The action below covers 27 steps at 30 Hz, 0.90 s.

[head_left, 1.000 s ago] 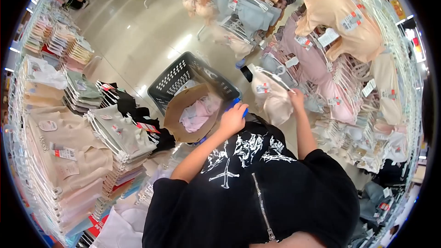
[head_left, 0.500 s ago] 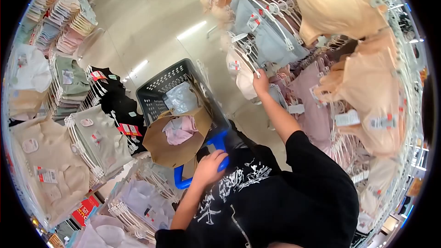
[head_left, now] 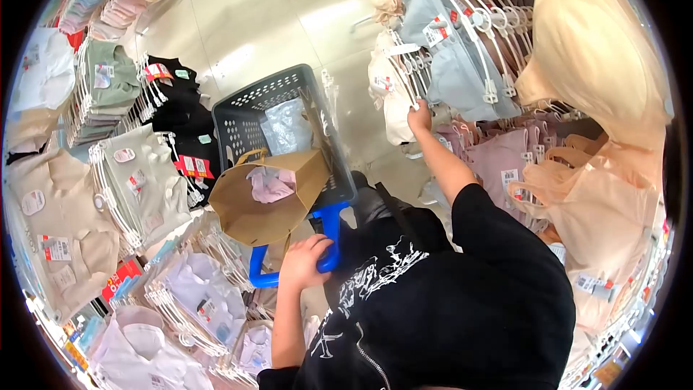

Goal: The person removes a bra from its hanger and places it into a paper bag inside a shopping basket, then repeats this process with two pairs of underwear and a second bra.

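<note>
My left hand (head_left: 303, 263) is wrapped round the blue handle (head_left: 328, 251) of a dark grey shopping cart (head_left: 260, 90). Inside the cart, a brown paper bag (head_left: 238, 206) leans open with a pink garment (head_left: 271, 184) in it, and a clear plastic package (head_left: 286, 127) lies behind. Out to the right, my right hand (head_left: 419, 117) pinches the end of a white hanger (head_left: 403, 79) carrying a cream bra (head_left: 390, 97). That bra hangs at the front of a rack row, beside light blue bras (head_left: 462, 65).
Beige bras (head_left: 585, 50) and pink tops (head_left: 498, 159) crowd the rack on the right. Along the left, racks hold black garments (head_left: 184, 112), beige tops (head_left: 61, 188) and lilac ones (head_left: 206, 292). A tiled floor (head_left: 253, 7) stretches ahead between them.
The view has shifted, so the racks on the right sit further right. My left hand stays on the handle and my right hand stays at the cream bra's hanger.
</note>
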Each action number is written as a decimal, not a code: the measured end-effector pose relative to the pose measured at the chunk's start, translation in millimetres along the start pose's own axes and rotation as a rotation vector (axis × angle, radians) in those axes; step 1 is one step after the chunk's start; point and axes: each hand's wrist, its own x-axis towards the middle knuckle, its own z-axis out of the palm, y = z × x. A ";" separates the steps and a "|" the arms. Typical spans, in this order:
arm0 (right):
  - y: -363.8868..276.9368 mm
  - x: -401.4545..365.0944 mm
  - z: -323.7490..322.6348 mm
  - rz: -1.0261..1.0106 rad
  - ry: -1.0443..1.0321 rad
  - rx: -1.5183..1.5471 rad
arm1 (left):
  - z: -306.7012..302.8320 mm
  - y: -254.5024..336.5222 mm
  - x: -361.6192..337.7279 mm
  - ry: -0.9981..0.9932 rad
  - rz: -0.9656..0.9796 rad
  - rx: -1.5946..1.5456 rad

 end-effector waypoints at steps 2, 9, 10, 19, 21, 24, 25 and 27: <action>-18.9 -11.4 -11.8 -0.179 0.118 -0.130 | 0.3 -0.1 1.0 0.014 -0.024 -0.006; -58.3 24.1 -18.9 -0.699 0.352 -0.194 | 1.2 -1.9 1.7 0.058 -0.054 -0.018; -58.0 32.4 -15.9 -0.700 0.357 -0.225 | 1.7 -2.7 2.0 0.053 -0.054 -0.016; -48.4 56.2 -15.2 -0.477 0.200 -0.474 | 0.8 -2.5 6.9 0.109 -0.058 -0.072; -49.1 61.6 -20.8 -0.453 0.102 -0.270 | 2.4 -3.5 7.0 0.108 -0.046 -0.066; -53.6 54.7 -28.6 -0.549 0.118 -0.311 | -0.5 -0.6 9.2 0.117 -0.057 -0.080; -53.7 48.8 -29.0 -0.601 0.197 -0.446 | -0.2 -0.8 9.7 0.115 -0.055 -0.081; -49.8 46.1 -28.7 -0.593 0.179 -0.561 | 0.2 -2.1 9.3 0.113 -0.058 -0.081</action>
